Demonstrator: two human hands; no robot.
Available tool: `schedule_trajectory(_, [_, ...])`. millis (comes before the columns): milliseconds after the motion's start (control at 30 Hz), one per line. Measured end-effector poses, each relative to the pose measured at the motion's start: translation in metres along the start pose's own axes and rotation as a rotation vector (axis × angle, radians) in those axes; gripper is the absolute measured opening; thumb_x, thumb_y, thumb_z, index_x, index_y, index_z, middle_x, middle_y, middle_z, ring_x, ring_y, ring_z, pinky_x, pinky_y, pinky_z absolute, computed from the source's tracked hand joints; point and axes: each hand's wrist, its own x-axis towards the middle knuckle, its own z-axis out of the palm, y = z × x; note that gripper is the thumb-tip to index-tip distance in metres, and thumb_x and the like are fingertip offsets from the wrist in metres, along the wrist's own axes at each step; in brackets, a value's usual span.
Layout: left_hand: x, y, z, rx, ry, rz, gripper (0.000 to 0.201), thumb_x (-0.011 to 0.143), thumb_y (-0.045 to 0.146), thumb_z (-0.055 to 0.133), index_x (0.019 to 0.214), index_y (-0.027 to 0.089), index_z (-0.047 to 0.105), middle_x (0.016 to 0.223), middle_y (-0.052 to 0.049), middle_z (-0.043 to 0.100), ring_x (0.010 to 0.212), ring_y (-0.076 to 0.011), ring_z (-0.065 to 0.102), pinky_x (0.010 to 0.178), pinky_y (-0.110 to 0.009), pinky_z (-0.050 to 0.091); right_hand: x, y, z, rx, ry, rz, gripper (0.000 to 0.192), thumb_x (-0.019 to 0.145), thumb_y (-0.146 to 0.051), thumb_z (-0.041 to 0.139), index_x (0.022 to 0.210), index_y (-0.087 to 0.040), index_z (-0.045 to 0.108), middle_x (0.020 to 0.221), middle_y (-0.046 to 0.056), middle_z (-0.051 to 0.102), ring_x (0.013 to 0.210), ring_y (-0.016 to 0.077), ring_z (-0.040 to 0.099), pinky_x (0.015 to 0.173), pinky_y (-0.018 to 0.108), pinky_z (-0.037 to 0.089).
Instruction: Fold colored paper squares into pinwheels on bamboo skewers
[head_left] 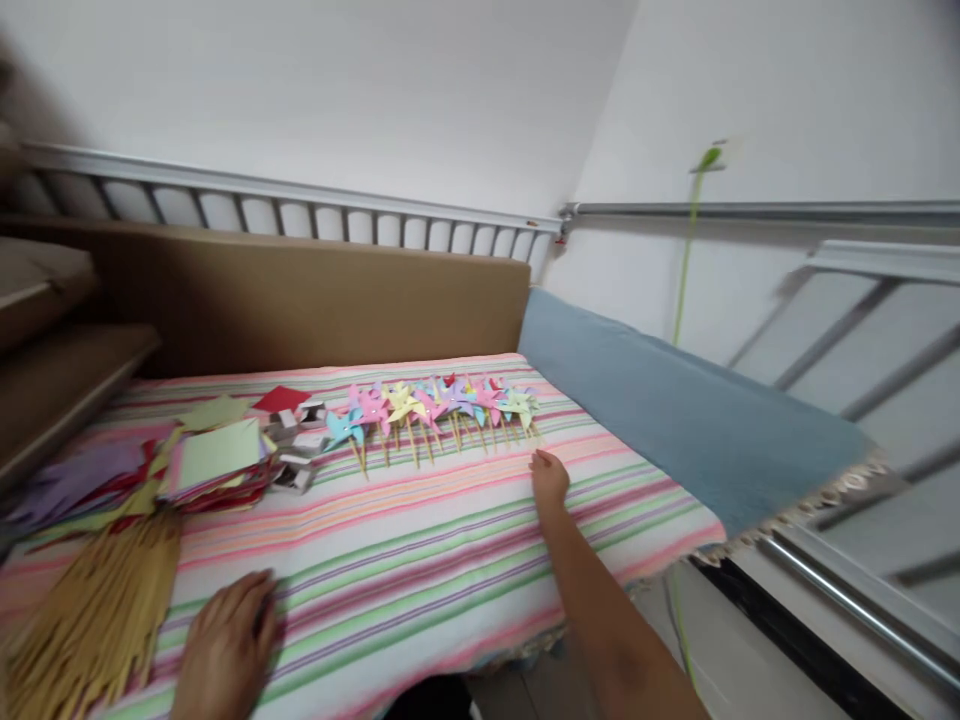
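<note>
My right hand (550,477) reaches out over the striped cloth (420,560) and rests just below the right end of a row of paper pinwheels (435,410) on wooden sticks. It holds nothing that I can see. My left hand (225,650) lies flat on the cloth near the front edge, next to a pile of wooden sticks (90,620). A stack of coloured paper squares (217,460) sits at the left, with a few small folded pieces (296,455) beside it.
A brown cardboard panel (300,300) stands behind the cloth. A blue towel (690,420) hangs over the right side. Metal bed rails (825,300) run along the wall and right edge. Cardboard flaps (52,370) jut in at the left.
</note>
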Motion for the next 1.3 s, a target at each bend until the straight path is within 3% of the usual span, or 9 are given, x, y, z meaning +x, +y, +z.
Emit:
schedule_trajectory(100, [0.001, 0.014, -0.009, 0.001, -0.006, -0.023, 0.029, 0.081, 0.033, 0.046, 0.098, 0.017, 0.063, 0.109, -0.010, 0.065, 0.103, -0.0259, 0.055, 0.094, -0.042, 0.037, -0.023, -0.008, -0.002, 0.014, -0.081, 0.060, 0.026, 0.087, -0.032, 0.052, 0.103, -0.012, 0.057, 0.091, 0.005, 0.063, 0.074, 0.0144, 0.061, 0.063, 0.030, 0.052])
schedule_trajectory(200, [0.005, 0.024, -0.017, -0.001, -0.015, -0.046, 0.026, 0.082, 0.026, 0.044, 0.098, 0.017, 0.063, 0.107, -0.009, 0.065, 0.102, -0.0246, 0.054, 0.097, -0.041, 0.034, -0.059, -0.030, 0.017, 0.039, -0.167, 0.001, 0.035, 0.082, -0.039, 0.051, 0.095, -0.008, 0.062, 0.073, 0.008, 0.065, 0.064, 0.0187, 0.062, 0.049, 0.027, 0.046])
schedule_trajectory(367, [0.022, 0.038, -0.031, 0.009, -0.127, -0.165, 0.023, 0.084, 0.020, 0.039, 0.082, 0.017, 0.062, 0.082, -0.008, 0.062, 0.083, -0.0239, 0.054, 0.077, -0.038, 0.039, -0.153, -0.099, 0.098, 0.088, -0.538, -0.291, 0.030, 0.076, -0.036, 0.053, 0.089, -0.014, 0.067, 0.080, 0.008, 0.069, 0.070, 0.0190, 0.064, 0.059, 0.028, 0.049])
schedule_trajectory(567, [0.031, 0.041, -0.042, -0.096, -0.177, -0.260, 0.013, 0.076, 0.017, 0.049, 0.080, 0.016, 0.061, 0.084, -0.010, 0.059, 0.086, -0.0243, 0.052, 0.077, -0.037, 0.036, -0.239, -0.173, 0.172, -0.032, -0.893, -0.683, 0.013, 0.073, -0.019, 0.060, 0.076, -0.024, 0.072, 0.082, 0.002, 0.068, 0.083, 0.0177, 0.061, 0.077, 0.029, 0.046])
schedule_trajectory(733, [0.043, 0.029, -0.048, -0.256, -0.245, -0.337, 0.013, 0.073, 0.018, 0.053, 0.080, 0.015, 0.063, 0.084, -0.010, 0.063, 0.087, -0.0242, 0.054, 0.077, -0.036, 0.037, -0.262, -0.197, 0.192, -0.151, -0.910, -0.821, 0.018, 0.078, -0.016, 0.055, 0.083, -0.022, 0.072, 0.081, 0.003, 0.066, 0.076, 0.0169, 0.060, 0.073, 0.028, 0.045])
schedule_trajectory(867, [0.057, 0.016, -0.049, -0.431, -0.258, -0.431, 0.015, 0.074, 0.018, 0.053, 0.084, 0.013, 0.063, 0.084, -0.011, 0.066, 0.083, -0.0226, 0.058, 0.075, -0.034, 0.040, -0.270, -0.219, 0.214, -0.139, -0.894, -0.958, 0.020, 0.082, -0.019, 0.053, 0.093, -0.019, 0.069, 0.097, 0.007, 0.064, 0.097, 0.0195, 0.057, 0.088, 0.032, 0.042])
schedule_trajectory(1000, [0.063, 0.008, -0.050, -0.625, -0.238, -0.485, 0.014, 0.076, 0.019, 0.052, 0.083, 0.015, 0.062, 0.084, -0.010, 0.066, 0.077, -0.0193, 0.060, 0.070, -0.030, 0.041, -0.286, -0.239, 0.245, -0.139, -0.993, -1.080, 0.019, 0.080, -0.023, 0.058, 0.095, -0.018, 0.069, 0.110, 0.008, 0.063, 0.108, 0.0197, 0.053, 0.097, 0.032, 0.038])
schedule_trajectory(1167, [0.063, 0.004, -0.052, -0.691, -0.237, -0.504, 0.012, 0.076, 0.020, 0.053, 0.081, 0.015, 0.062, 0.083, -0.009, 0.065, 0.076, -0.0188, 0.059, 0.070, -0.030, 0.041, -0.300, -0.245, 0.268, -0.303, -1.111, -1.102, 0.044, 0.072, -0.036, 0.068, 0.110, -0.013, 0.064, 0.123, 0.015, 0.057, 0.117, 0.0272, 0.050, 0.100, 0.040, 0.036])
schedule_trajectory(1300, [0.063, 0.004, -0.057, -0.698, -0.252, -0.516, 0.013, 0.075, 0.019, 0.053, 0.082, 0.017, 0.063, 0.083, -0.008, 0.065, 0.077, -0.0186, 0.059, 0.070, -0.029, 0.041, -0.299, -0.241, 0.270, -0.339, -1.135, -1.092, 0.046, 0.073, -0.035, 0.067, 0.113, -0.013, 0.062, 0.124, 0.017, 0.057, 0.117, 0.0274, 0.051, 0.099, 0.040, 0.036])
